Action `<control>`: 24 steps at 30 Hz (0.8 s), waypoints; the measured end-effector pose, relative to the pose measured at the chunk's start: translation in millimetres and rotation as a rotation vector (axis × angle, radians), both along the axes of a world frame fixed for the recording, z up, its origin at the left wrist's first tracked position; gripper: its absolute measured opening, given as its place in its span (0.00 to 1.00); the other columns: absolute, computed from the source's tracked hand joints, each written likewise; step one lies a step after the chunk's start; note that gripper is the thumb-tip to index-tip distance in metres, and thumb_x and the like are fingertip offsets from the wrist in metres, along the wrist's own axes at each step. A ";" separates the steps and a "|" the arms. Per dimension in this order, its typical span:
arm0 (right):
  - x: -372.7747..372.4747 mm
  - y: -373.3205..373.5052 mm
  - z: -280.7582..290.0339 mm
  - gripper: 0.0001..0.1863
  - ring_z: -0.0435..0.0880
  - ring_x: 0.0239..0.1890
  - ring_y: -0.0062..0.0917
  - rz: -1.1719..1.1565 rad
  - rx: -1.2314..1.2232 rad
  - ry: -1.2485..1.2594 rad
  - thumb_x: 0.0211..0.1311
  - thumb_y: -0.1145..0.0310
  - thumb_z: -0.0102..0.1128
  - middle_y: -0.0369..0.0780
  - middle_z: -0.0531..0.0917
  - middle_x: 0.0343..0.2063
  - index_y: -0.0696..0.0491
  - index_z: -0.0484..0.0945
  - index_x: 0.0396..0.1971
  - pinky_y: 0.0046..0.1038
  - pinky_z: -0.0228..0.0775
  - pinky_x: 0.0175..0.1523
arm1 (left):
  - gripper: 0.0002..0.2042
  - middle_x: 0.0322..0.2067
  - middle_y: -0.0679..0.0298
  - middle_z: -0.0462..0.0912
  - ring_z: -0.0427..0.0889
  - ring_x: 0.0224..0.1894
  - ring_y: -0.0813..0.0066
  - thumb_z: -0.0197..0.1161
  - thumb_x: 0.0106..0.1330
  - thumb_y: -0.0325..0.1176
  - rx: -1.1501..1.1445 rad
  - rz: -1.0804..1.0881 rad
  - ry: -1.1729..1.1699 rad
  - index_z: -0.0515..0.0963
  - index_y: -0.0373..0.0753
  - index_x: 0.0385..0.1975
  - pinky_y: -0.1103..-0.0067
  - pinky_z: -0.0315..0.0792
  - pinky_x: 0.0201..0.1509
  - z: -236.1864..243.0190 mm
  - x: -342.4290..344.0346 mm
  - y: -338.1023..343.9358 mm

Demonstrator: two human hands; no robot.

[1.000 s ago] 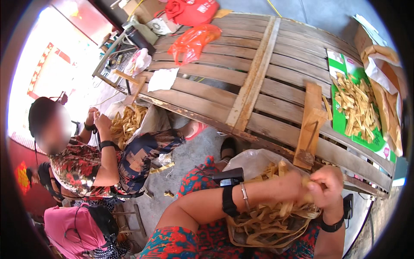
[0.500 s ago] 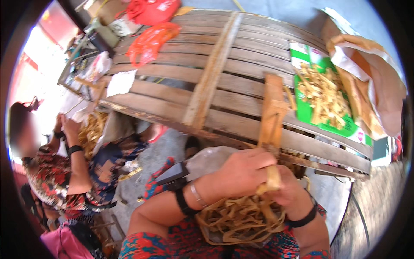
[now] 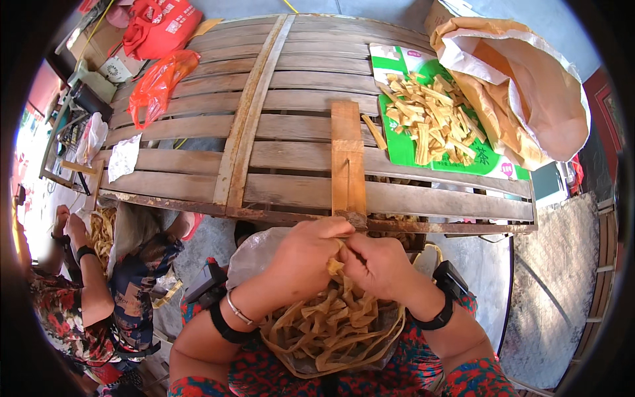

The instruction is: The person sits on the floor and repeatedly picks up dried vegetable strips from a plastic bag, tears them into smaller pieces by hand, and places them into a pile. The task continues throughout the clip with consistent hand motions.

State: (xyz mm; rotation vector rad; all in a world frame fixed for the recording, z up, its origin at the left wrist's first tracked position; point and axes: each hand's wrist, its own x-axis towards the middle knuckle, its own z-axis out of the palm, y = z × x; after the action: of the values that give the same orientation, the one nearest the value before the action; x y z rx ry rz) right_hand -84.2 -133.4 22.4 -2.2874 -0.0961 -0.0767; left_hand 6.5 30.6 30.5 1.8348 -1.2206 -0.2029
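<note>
My left hand (image 3: 299,259) and my right hand (image 3: 383,263) meet at the near edge of the slatted table, both closed on a yellowish-brown dried strip (image 3: 335,267). A bit of it shows below the fingers; the rest is hidden. Just beyond my knuckles lies a wooden block (image 3: 348,182) with a nail-like metal piece sticking up from it. Under my hands, a lap container lined with clear plastic holds a heap of long tan strips (image 3: 337,324). On the table at the right, short pale pieces (image 3: 433,119) are piled on a green and white sheet (image 3: 399,147).
An open paper sack (image 3: 529,86) stands at the back right. A red bag (image 3: 159,30), an orange plastic bag (image 3: 162,83) and a white paper (image 3: 124,157) lie on the table's left. At the far left sits a co-worker (image 3: 83,291) with similar strips.
My view has swung right, so the table sits further left in the picture. Both hands have drawn down and closer together at the block's near end, still gripping a strip.
</note>
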 end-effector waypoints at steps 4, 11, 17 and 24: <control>-2.0 -3.0 4.9 0.20 0.71 0.16 0.24 -0.012 0.678 0.450 0.69 0.52 0.50 0.34 0.72 0.14 0.54 0.74 0.24 0.24 0.60 0.22 | 0.03 0.42 0.57 0.81 0.79 0.49 0.61 0.60 0.55 0.18 -0.252 -0.007 0.687 0.80 0.30 0.23 0.70 0.71 0.56 10.9 5.9 6.1; -3.5 -7.6 7.8 0.26 0.56 0.17 0.11 0.064 1.114 0.677 0.70 0.47 0.47 0.28 0.64 0.14 0.53 0.74 0.23 0.17 0.46 0.22 | 0.05 0.35 0.60 0.80 0.80 0.41 0.70 0.62 0.62 0.24 -0.488 0.195 0.699 0.80 0.29 0.33 0.77 0.74 0.47 23.0 17.5 17.4; 5.7 -5.2 8.8 0.21 0.57 0.16 0.12 -0.116 1.135 0.723 0.67 0.52 0.55 0.28 0.65 0.13 0.54 0.76 0.23 0.17 0.45 0.21 | 0.08 0.26 0.64 0.81 0.76 0.23 0.80 0.65 0.59 0.24 -0.126 0.058 1.214 0.78 0.32 0.37 0.84 0.70 0.27 11.9 20.6 15.8; 8.1 -28.0 9.5 0.12 0.68 0.22 0.09 -0.270 0.834 0.415 0.61 0.62 0.65 0.29 0.76 0.20 0.56 0.80 0.25 0.15 0.58 0.25 | 0.07 0.23 0.63 0.79 0.74 0.20 0.79 0.64 0.61 0.25 -0.260 0.290 1.183 0.76 0.34 0.37 0.84 0.67 0.25 -3.0 11.9 5.9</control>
State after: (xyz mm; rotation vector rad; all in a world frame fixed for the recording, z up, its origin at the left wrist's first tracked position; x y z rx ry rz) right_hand -76.0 -161.5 32.0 -1.4299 0.3934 0.1882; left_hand 18.4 36.5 27.6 1.2496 -0.1361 -0.7823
